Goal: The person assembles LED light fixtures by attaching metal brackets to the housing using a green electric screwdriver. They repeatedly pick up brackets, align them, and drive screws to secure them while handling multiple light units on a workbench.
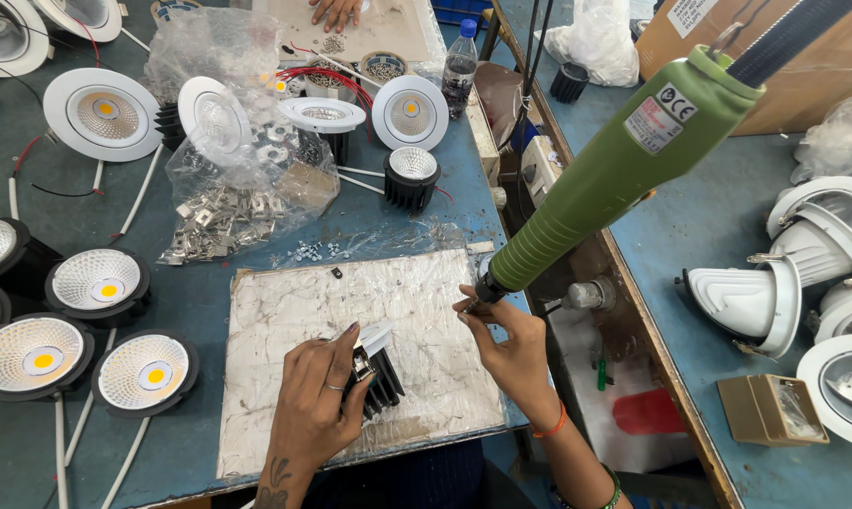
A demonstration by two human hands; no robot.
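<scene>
Downlight unit [374, 368] — clasped in left hand [318, 401]; right hand [511, 344] pinches electric screwdriver [605, 179] tip — fastening apparently underway, finished lamps [96, 278] alongside.

The lamp body [374, 372] lies on the work mat [285, 320], reflector lamps [96, 283] to its left (bag of clips [228, 212] behind).

bright, even overhead light | soft short shadows | sharp focus | slight wide-angle edge bending

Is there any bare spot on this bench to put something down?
Yes: the white work mat left of the left hand, and bare blue table between mat and black lamps. Beyond the mat it is crowded with a bag of metal clips and white lamps.
</scene>
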